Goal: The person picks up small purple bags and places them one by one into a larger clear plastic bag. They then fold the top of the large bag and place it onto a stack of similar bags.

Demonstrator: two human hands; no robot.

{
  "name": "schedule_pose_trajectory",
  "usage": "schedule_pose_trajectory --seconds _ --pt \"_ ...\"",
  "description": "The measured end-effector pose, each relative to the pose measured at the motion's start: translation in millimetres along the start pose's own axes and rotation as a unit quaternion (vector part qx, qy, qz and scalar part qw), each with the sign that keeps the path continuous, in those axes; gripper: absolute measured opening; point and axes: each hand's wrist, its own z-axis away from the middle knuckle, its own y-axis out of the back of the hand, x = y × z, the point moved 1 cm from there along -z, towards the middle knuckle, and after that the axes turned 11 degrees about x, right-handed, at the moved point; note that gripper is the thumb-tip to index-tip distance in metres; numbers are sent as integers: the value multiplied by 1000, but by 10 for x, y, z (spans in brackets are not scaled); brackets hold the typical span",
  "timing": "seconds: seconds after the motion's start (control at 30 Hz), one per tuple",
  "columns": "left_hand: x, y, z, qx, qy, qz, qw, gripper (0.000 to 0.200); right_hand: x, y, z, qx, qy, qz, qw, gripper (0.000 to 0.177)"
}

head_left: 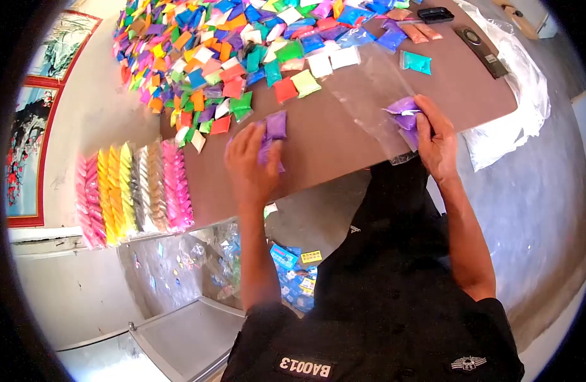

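My left hand [251,162] rests on the brown board [344,137] and grips purple powder packets [274,127]. My right hand [436,137] holds other purple packets [404,113] at the mouth of a clear plastic bag [372,95] that lies flat on the board. A big heap of small coloured packets [223,44] covers the board's far part, just beyond my left hand.
Rows of pink, yellow, grey and tan packets [134,191] lie stacked at the left on the floor. A teal packet [415,62], a black tray [435,14] and a black device [481,48] sit at the far right. Clear plastic sheeting [516,108] lies beside the board.
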Motion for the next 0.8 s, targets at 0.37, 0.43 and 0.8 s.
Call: schedule_pose_trajectory --seconds 0.37,0.43,0.8 --pt "-594 382 735 19 370 107 923 32 -206 -209 129 -35 56 61 996 29" --pt "-610 318 780 19 351 132 927 35 -330 -353 196 -59 67 15 996 30" --pt "-593 628 674 35 376 166 911 42 -548 -583 290 -71 87 15 994 31"
